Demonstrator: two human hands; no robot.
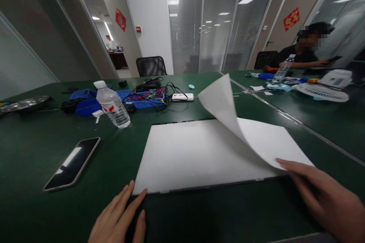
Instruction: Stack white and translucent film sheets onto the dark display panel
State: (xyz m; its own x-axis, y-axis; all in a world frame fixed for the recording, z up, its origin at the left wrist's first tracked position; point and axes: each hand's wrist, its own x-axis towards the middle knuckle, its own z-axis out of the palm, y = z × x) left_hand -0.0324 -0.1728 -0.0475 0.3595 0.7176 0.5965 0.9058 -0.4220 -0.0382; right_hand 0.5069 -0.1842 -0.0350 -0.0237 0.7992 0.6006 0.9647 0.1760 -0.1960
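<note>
A stack of white paper [188,155] lies flat on the dark green table [34,152] in front of me. Its top sheet [225,106] curls up and over from the right side, its far corner in the air. My right hand [322,193] rests at the stack's near right corner, fingertips on the lifted sheet's near edge. My left hand [119,216] lies flat on the table, fingers stretched out and touching the stack's near left corner. It holds nothing.
A black phone [72,163] lies to the left. Behind it stand a water bottle [112,104], blue trays [88,102] with cables [155,93] and a white device [182,97]. Across the table's far right a person [305,51] sits near a white fan [322,91].
</note>
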